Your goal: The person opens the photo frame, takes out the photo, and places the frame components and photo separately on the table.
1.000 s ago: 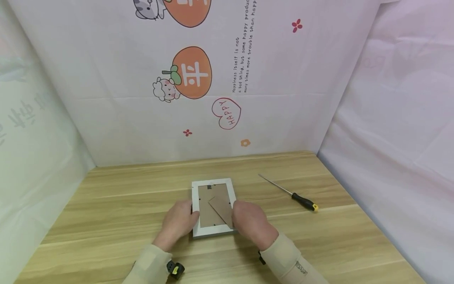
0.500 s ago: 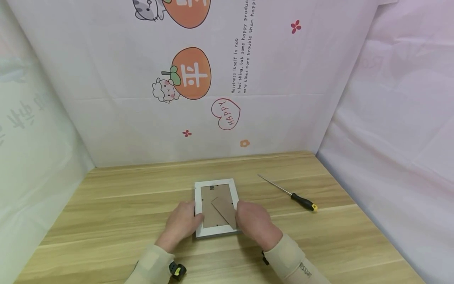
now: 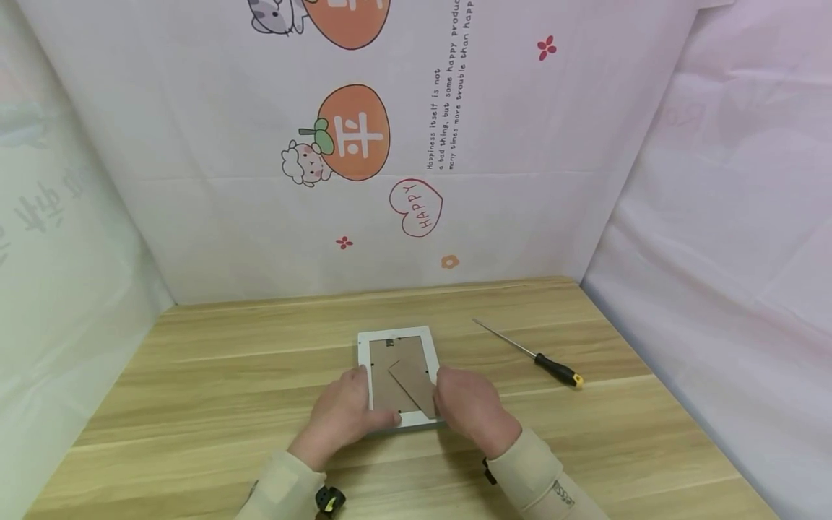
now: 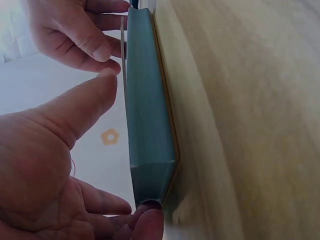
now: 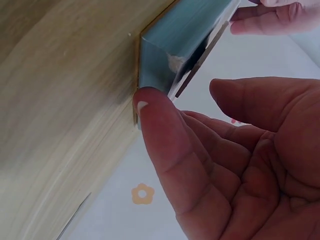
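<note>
A picture frame [image 3: 431,352] lies face down on the table, its white back border and brown backing board [image 3: 385,384] showing in the head view. A brown stand flap [image 3: 414,384] slants across the lower right of the board. My left hand [image 3: 344,412] holds the frame's near left corner, thumb on the near border and fingers at the left side. In the left wrist view the frame's side [image 4: 147,95] is blue-grey. My right hand [image 3: 471,408] is at the frame's right edge; in the right wrist view one fingertip touches the side and the thumb stands apart.
A screwdriver [image 3: 555,370] with a black and yellow handle lies to the right, shaft pointing away to the left. Printed white cloth [image 3: 273,238] walls off the back and sides of the wooden table [image 3: 247,361].
The frame has shifted slightly to the right with both hands. My left thumb has moved from the frame's left border to its near border. The screwdriver stays where it was.
</note>
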`<state>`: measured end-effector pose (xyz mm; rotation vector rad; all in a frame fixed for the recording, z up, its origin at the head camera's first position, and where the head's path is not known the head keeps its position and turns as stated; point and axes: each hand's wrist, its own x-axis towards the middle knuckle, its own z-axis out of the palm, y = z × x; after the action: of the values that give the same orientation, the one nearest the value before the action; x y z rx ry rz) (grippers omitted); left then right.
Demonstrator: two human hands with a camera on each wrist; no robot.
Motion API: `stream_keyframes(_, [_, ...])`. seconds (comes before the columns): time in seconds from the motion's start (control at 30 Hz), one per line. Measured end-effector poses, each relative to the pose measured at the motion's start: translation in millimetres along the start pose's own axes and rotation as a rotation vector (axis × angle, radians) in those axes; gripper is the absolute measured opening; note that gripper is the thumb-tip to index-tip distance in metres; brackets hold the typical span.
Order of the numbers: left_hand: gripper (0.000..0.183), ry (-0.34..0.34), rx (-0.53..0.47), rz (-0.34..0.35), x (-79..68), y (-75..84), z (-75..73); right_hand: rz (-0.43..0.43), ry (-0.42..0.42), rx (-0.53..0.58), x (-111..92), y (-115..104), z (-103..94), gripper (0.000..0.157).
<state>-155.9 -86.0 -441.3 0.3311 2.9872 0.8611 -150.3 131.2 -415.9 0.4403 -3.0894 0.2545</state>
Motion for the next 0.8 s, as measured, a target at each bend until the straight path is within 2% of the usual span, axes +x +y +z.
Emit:
stream_keyframes(0.13, [0.093,-0.008,0.032,0.001,-0.8,0.6,2.5,-0.004,-0.003,-0.006,0.7,0.8,1.3,0.026])
stream_keyframes(0.3, [0.086,-0.011,0.034,0.000,-0.6,-0.3,3.9,0.031,-0.040,-0.011,3.8,3.1,-1.1,0.025])
stream_keyframes(0.4, [0.088,-0.012,0.040,-0.002,-0.6,-1.2,4.3,0.052,-0.042,-0.030,5.8,7.3,-4.5,0.024])
stream_keyframes(0.57, [0.102,-0.026,0.053,-0.016,-0.9,-1.9,4.0,0.100,0.004,-0.027,9.0,21.9,-8.9,0.016])
stream_keyframes(0.73, [0.111,-0.045,0.053,-0.039,-1.5,-1.1,2.3,0.093,0.083,-0.042,12.3,45.8,-9.4,0.008])
stream_keyframes(0.8, [0.113,-0.052,0.053,-0.049,-1.8,-0.5,1.6,0.118,0.091,-0.052,13.9,55.6,-11.1,0.007])
